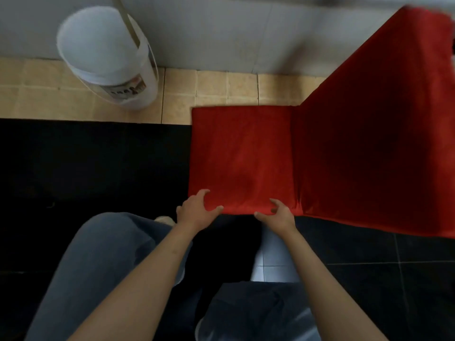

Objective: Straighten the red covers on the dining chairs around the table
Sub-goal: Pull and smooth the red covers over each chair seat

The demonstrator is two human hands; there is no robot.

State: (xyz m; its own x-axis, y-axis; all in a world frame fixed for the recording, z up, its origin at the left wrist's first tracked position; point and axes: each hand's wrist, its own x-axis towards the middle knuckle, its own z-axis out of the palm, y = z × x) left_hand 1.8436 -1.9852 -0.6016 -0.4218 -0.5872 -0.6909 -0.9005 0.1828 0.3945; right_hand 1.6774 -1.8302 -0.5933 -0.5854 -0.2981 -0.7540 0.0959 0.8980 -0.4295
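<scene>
Item: red cover (pixel 242 156) on one chair, seat lying mostly smooth. You are pinching its near seat edge with your left hand (pixel 194 210) and right hand (pixel 278 214), fingers curled onto cloth. Remaining: a pucker at the near back corner; other chairs unseen.

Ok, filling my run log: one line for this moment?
left hand: grips seat edge | right hand: grips seat edge | red cover: smooth

Both bare forearms reach forward and converge. The left hand (pixel 197 209) has its fingers curled and spread, thumb splayed toward the right hand (pixel 278 214), which sits just beside it, fingers bent, thumb pointing back at the left. Whether either grips anything is unclear.
</scene>
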